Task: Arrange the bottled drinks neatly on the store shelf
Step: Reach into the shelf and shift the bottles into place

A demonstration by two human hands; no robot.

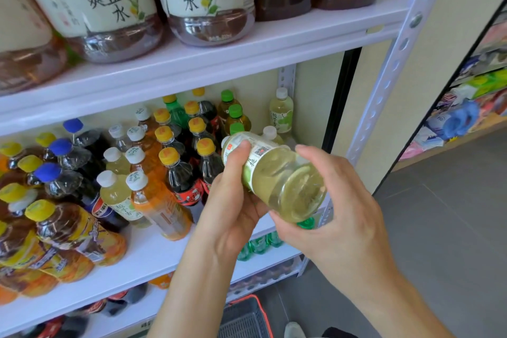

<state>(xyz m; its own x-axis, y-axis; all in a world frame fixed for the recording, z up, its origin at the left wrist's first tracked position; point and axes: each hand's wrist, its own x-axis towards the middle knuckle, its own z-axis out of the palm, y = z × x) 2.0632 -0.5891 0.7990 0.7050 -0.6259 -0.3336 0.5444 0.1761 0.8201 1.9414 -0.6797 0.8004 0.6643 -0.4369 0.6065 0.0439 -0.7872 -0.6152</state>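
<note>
Currently held: a pale green bottle, off the shelf, at centre-right of the frame, in front of the right end of the middle shelf.
Long axis: tilted, with the neck end pointing up-left toward the shelf and the base pointing down-right toward the camera.
Left hand: wrapped round the labelled upper half with the thumb laid over the label; it is the hand nearer the shelf.
Right hand: cupped round the base from the lower right, fingers curled over it.
Bottle to hands: it lies between them and touches both, the left on the neck side and the right on the base side.
Likely slot: matching white-capped bottles stand at the back of that right end, just above the held one in the frame. The hands hide the board in front of them.
Next move, as I judge: swing the base down to stand the bottle upright. The yellow-capped dark bottles just left of the neck could be knocked.
</note>
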